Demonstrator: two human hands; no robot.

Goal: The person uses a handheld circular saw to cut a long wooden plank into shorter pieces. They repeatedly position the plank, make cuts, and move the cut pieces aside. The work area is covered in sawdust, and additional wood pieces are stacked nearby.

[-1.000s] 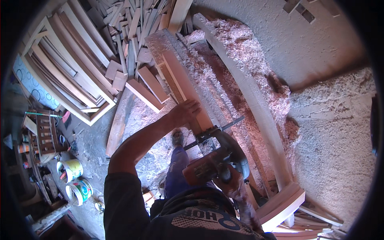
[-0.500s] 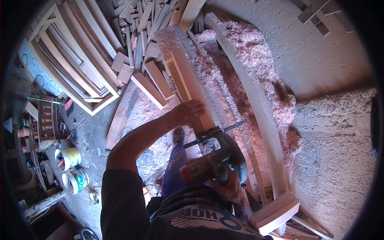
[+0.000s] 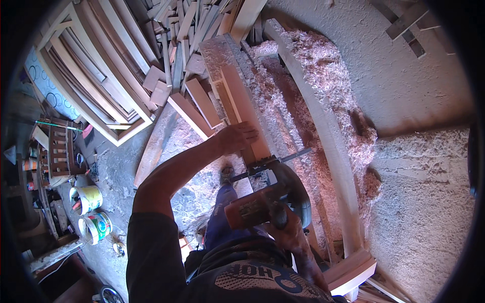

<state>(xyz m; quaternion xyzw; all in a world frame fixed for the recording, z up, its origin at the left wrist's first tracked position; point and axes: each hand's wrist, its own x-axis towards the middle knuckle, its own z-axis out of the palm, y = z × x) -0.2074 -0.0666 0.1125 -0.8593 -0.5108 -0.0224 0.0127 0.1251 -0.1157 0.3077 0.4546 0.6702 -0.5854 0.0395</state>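
My right hand (image 3: pixel 287 233) is closed around the rear handle of a circular saw (image 3: pixel 251 208) with an orange-brown motor housing and a rounded dark guard. The saw's base meets the near end of a wooden board (image 3: pixel 237 96), and a thin metal guide bar (image 3: pixel 295 155) sticks out crosswise from it. The blade is hidden. Farther up the board, my left hand (image 3: pixel 237 138) grips it from above, fingers laid across its top. A narrower strip of wood (image 3: pixel 226 103) lies along the board's left side. Beneath them runs a dusty, thick plank (image 3: pixel 216 53).
Two short boards (image 3: pixel 202 103) lean left of the workpiece. Shavings (image 3: pixel 323 65) heap around a long curved timber (image 3: pixel 326 131) on the right. Wooden frames (image 3: pixel 108 76) stand at upper left, near piled offcuts (image 3: pixel 194 22). Two buckets (image 3: pixel 96 227) sit on the left floor.
The saw sits slightly farther forward along the board. My left hand keeps its place on the wood, and the whole view has shifted a little.
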